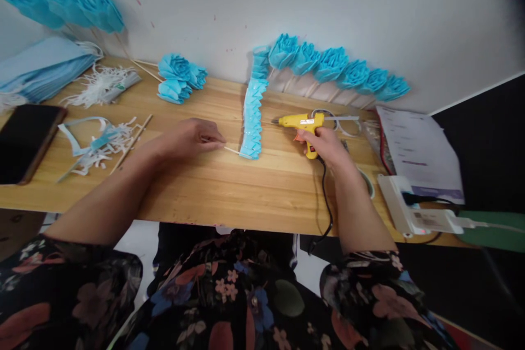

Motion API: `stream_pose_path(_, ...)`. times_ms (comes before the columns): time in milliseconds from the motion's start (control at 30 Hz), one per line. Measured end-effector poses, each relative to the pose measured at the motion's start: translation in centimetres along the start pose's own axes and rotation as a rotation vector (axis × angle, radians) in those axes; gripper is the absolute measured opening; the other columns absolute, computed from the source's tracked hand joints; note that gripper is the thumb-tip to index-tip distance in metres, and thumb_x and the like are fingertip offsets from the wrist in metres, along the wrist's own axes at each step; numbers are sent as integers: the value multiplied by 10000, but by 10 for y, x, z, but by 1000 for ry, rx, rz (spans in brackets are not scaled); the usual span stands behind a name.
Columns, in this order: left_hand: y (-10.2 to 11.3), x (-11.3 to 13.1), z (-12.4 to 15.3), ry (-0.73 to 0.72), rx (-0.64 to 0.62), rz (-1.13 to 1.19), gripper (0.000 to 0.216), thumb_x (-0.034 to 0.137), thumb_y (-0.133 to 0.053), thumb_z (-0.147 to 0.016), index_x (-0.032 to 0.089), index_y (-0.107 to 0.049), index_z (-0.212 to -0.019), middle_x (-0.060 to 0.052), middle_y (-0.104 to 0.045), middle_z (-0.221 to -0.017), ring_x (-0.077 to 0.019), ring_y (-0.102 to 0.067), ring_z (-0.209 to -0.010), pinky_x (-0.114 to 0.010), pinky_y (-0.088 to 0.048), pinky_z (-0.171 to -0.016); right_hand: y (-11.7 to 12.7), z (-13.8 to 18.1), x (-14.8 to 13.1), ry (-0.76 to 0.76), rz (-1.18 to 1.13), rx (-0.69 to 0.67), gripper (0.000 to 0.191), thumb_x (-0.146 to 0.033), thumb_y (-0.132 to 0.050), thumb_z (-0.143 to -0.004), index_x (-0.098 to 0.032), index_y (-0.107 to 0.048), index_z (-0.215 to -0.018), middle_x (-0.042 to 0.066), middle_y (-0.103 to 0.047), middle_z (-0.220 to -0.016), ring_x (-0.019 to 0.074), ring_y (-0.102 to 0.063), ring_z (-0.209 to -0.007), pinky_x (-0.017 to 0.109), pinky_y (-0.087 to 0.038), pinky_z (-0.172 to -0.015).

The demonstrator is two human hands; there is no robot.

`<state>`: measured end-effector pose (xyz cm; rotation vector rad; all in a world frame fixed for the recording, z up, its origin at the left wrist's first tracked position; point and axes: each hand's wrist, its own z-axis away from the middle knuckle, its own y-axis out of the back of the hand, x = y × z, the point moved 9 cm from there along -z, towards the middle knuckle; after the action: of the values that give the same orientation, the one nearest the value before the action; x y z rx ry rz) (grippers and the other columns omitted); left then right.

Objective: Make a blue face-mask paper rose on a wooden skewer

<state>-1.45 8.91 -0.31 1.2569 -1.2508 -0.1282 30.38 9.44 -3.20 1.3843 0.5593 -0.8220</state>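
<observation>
My left hand [200,135] pinches a thin wooden stick [232,150], whose far end meets the near end of a pleated blue strip [253,120]. The strip runs away from me across the table, and its far end leans up on the wall. In my right hand [326,147] is a yellow hot glue gun [305,123], its nozzle pointing left toward the strip but apart from it. A glue stick [342,118] juts from the back of the gun, and its black cord hangs over the table's front edge.
Blue flowers on sticks [332,64] lean against the wall, with more blue flowers [176,74] at back left. Face masks [45,68], white scraps [102,85] and a phone [28,142] lie left. At right are a power strip [400,205], printed papers [420,147] and a tape roll [368,183].
</observation>
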Motion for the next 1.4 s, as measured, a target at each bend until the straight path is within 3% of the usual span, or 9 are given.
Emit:
stream_pose_path(133, 3, 2, -3, 29, 41, -5, 322, 443, -578, -961, 187, -758, -887, -74, -738, -876, -191, -660, -814, -294, -479, -759, 20, 5, -10, -16, 549, 108, 594, -701, -509, -890, -186, -664, -638, 113, -685, -655, 259, -647, -676, 350, -441, -617)
stream_pose_path(333, 5, -10, -3, 190, 170, 66, 340, 470, -609, -915, 167, -708, -796, -50, -703, -811, -172, -622, -753, -283, -463, -702, 43, 36, -49, -30, 925, 277, 658, -643, -404, -991, -133, -766, -790, 210, -728, -788, 347, -691, -838, 423, -462, -707)
stream_pose_path(400, 3, -12, -6, 230, 174, 67, 320, 466, -633, -881, 168, -728, -808, -46, -709, -805, -165, -617, -733, -273, -442, -671, 34, 43, -69, 139, 853, 254, 574, -582, -452, -1003, -153, -778, -806, 180, -721, -754, 309, -676, -769, 401, -429, -674)
stream_pose_path(500, -3, -11, -17, 266, 128, 17, 271, 418, -644, -852, 175, -761, -827, -45, -730, -798, -159, -620, -713, -266, -414, -653, 4, 51, -100, 469, 548, 45, 303, -434, -614, -966, -218, -780, -832, 89, -735, -766, 232, -638, -699, 353, -393, -655)
stream_pose_path(600, -11, -10, -31, 276, 100, -24, 238, 384, -645, -835, 183, -762, -785, -28, -738, -774, -153, -615, -697, -257, -391, -639, -22, 53, -120, 625, 385, -92, 151, -297, -660, -927, -235, -782, -863, 38, -757, -823, 204, -636, -733, 323, -381, -671)
stream_pose_path(733, -16, -9, -41, 301, 160, -74, 346, 423, -595, -878, 164, -699, -673, -8, -633, -625, -131, -512, -597, -261, -308, -569, -42, 49, -129, 686, 279, -112, 165, -253, -623, -933, -212, -776, -886, 30, -766, -869, 174, -626, -754, 303, -378, -680)
stream_pose_path(900, -19, -5, -34, 306, 228, -9, 425, 460, -541, -920, 152, -658, -653, -12, -598, -637, -125, -488, -610, -264, -296, -573, -56, 45, -112, 701, 147, -80, 141, -262, -641, -923, -212, -766, -884, 23, -738, -836, 159, -597, -742, 300, -413, -706)
stream_pose_path(1033, -20, -5, -29, 329, 215, 48, 341, 452, -611, -878, 152, -739, -780, -22, -657, -696, -128, -512, -633, -255, -322, -584, -63, 46, -104, 780, 175, -81, 127, -253, -645, -923, -227, -766, -893, 25, -746, -879, 174, -624, -801, 322, -456, -762)
stream_pose_path(1400, -24, -1, -31, 333, 219, 8, 276, 383, -646, -861, 153, -710, -723, -14, -631, -641, -112, -472, -581, -264, -308, -562, -75, 56, -112, 925, 281, -141, 175, -294, -606, -985, -258, -776, -959, 42, -754, -961, 216, -659, -926, 394, -493, -863)
